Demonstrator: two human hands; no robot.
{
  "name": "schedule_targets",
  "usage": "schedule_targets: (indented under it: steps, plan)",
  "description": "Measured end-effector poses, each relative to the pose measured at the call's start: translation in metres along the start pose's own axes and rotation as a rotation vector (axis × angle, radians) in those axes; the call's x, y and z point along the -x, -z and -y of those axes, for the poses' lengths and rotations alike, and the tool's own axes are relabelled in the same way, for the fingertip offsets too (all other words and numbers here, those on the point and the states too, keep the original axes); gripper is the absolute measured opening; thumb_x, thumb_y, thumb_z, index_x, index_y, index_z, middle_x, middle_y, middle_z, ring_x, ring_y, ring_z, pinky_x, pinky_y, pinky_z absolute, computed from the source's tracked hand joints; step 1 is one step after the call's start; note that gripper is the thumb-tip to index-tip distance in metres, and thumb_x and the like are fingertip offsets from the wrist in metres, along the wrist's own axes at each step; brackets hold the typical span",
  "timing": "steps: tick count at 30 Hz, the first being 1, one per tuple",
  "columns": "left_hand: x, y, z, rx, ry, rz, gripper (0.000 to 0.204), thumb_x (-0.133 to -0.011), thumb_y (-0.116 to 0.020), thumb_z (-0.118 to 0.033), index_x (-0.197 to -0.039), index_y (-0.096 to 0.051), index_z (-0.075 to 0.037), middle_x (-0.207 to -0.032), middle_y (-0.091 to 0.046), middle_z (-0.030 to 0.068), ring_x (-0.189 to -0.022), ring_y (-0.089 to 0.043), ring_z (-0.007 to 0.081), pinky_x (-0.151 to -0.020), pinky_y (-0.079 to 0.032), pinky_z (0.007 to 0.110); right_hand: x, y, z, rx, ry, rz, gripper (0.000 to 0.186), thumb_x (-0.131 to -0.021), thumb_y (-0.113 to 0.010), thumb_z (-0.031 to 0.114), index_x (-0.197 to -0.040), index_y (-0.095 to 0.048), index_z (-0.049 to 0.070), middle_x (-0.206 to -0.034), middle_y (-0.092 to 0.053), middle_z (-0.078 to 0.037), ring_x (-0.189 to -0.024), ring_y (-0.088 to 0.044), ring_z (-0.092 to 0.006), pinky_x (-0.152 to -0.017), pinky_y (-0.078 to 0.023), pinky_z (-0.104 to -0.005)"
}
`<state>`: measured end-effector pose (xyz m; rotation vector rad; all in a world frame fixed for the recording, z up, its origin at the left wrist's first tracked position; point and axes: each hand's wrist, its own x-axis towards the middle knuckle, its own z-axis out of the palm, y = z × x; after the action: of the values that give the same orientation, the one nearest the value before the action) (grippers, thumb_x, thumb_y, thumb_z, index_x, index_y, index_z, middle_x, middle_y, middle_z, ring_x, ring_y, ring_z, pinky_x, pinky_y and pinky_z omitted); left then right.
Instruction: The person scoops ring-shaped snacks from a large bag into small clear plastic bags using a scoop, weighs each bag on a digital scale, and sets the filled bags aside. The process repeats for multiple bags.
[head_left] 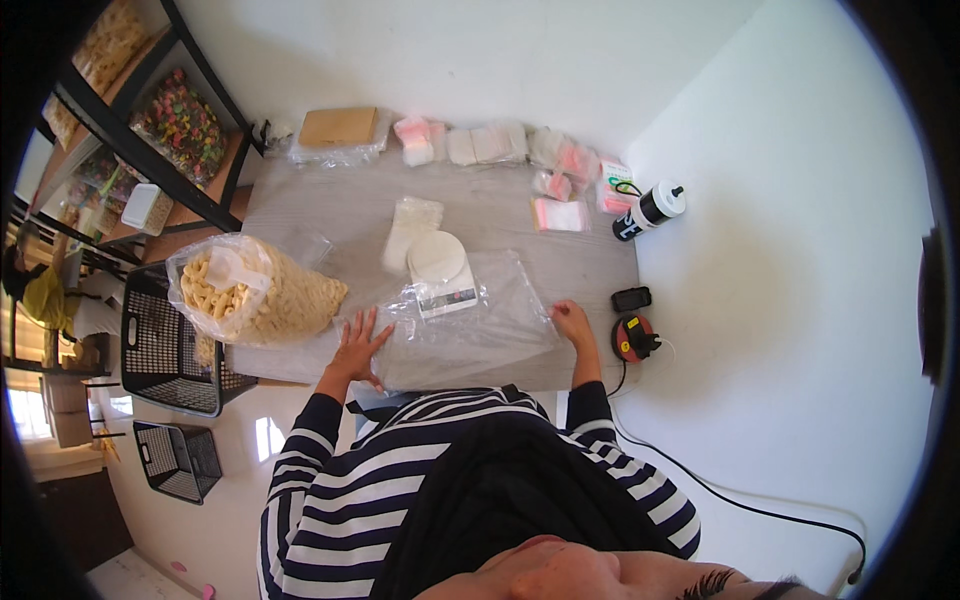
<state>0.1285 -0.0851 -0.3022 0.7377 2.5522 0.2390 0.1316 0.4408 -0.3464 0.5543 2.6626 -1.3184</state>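
A large clear plastic bag [500, 345] lies flat on the table in front of me, its far part overlapping a white kitchen scale [447, 302]. My left hand [360, 348] rests palm down near the bag's left edge, fingers spread. At the opposite side, the curled fingers of my right hand [571, 322] pinch the bag's right edge. Left of my left hand leans a big open clear bag of pale yellow snack pieces [300, 300], with a whitish translucent scoop [240, 268] on top. Behind the scale sits a bundle of clear packaging [408, 222].
Small pink-and-white packets [560, 214] line the back, beside a brown packet [338, 127]. A bottle [650, 210] and a red-and-black power socket [632, 338] stand at the right wall. Black crates [170, 385] and a shelf [190, 205] flank the left.
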Motion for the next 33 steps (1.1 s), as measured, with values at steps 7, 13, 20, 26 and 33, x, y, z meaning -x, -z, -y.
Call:
schedule_targets:
  steps: [7,13,20,26,33]
  plan:
    - [-0.008,0.016,-0.012,-0.073,-0.045,0.035,0.155,-0.025,-0.098,-0.039,-0.159,-0.02,-0.034,-0.167,0.001,0.0166,-0.152,-0.004,0.0444,-0.118,-0.018,0.064,-0.077,-0.058,0.059,0.042,0.066,-0.112,0.034,-0.084,-0.075,0.027,-0.104,-0.068,0.001,-0.104,-0.071,-0.019,-0.096,-0.068,-0.0332,-0.085,-0.053,-0.0409]
    - [-0.005,0.024,-0.015,-0.054,-0.056,-0.002,0.154,-0.027,-0.098,-0.037,-0.16,-0.019,-0.033,-0.167,-0.002,0.0162,-0.152,-0.006,0.0438,-0.117,-0.019,0.065,-0.112,-0.053,0.043,-0.053,0.015,-0.116,0.031,-0.079,-0.081,0.024,-0.094,-0.067,0.001,-0.087,-0.071,-0.012,-0.08,-0.067,-0.0248,-0.074,-0.053,-0.0364]
    - [-0.018,0.025,-0.014,0.04,0.039,-0.106,0.151,-0.035,-0.098,-0.036,-0.16,-0.015,-0.028,-0.168,-0.007,0.0121,-0.153,-0.006,0.0394,-0.118,-0.012,0.068,-0.093,-0.031,0.004,-0.166,-0.042,-0.236,0.038,-0.079,-0.084,0.027,-0.101,-0.068,0.001,-0.089,-0.071,-0.01,-0.082,-0.066,-0.0212,-0.077,-0.052,-0.0331]
    - [-0.002,0.029,-0.012,0.282,0.087,-0.32,0.135,-0.047,-0.097,-0.03,-0.159,-0.022,-0.022,-0.165,-0.014,0.0181,-0.153,-0.008,0.0401,-0.12,-0.014,0.062,-0.032,-0.015,-0.015,-0.286,-0.161,-0.182,0.054,-0.079,-0.084,0.03,-0.117,-0.063,-0.002,-0.101,-0.069,-0.015,-0.09,-0.066,-0.0243,-0.08,-0.053,-0.0336]
    - [0.018,-0.029,-0.018,0.488,0.603,-0.727,0.096,-0.064,-0.09,-0.022,-0.142,-0.04,0.0,-0.14,-0.044,0.0258,-0.125,-0.046,0.0423,-0.107,-0.038,0.049,0.039,-0.023,0.042,0.333,0.235,-0.424,0.066,-0.076,-0.081,0.018,-0.133,-0.053,-0.001,-0.131,-0.057,-0.022,-0.119,-0.055,-0.0359,-0.104,-0.042,-0.046]
